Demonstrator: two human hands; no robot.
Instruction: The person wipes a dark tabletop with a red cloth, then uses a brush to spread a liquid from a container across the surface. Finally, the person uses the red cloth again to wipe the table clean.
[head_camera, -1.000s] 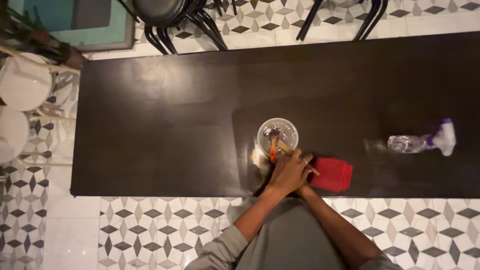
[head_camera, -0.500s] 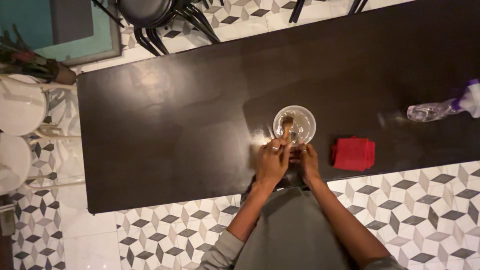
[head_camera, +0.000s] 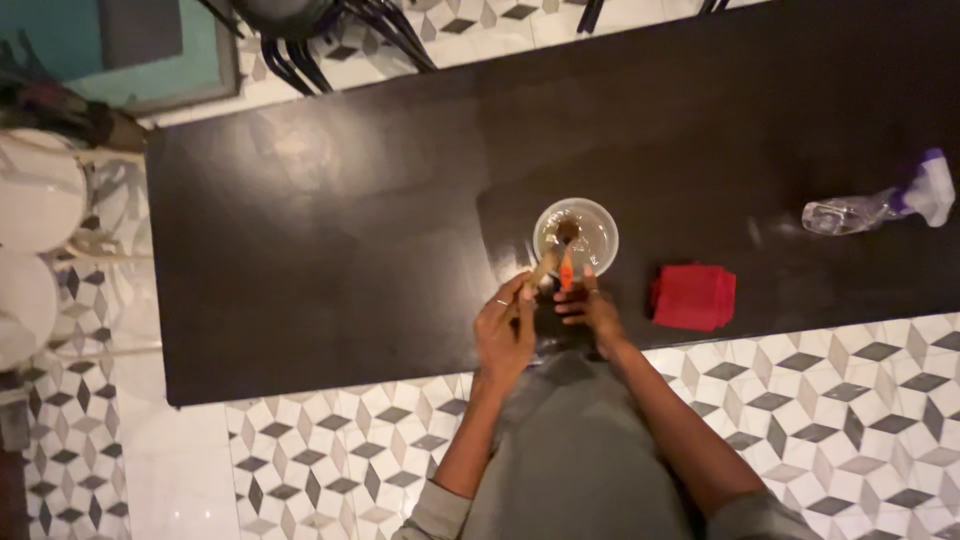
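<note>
A clear glass bowl (head_camera: 590, 222) stands near the front edge of a long dark table (head_camera: 330, 230). My left hand (head_camera: 503, 335) grips the handle of a wooden spoon (head_camera: 552, 255) whose head rests inside the bowl. My right hand (head_camera: 588, 310) sits just below the bowl and pinches a small orange tool (head_camera: 566, 270) that also reaches into the bowl. The two hands are a little apart, both at the table's front edge.
A folded red cloth (head_camera: 692, 297) lies right of the bowl. A clear spray bottle (head_camera: 880, 205) with a purple and white head lies on its side at the far right. Black chair legs (head_camera: 330, 30) stand beyond the table, white stools (head_camera: 35, 200) to the left.
My hands have separated: the left slid down and left along the wooden spoon, the right now holds the orange tool into the bowl. The view shifted slightly.
</note>
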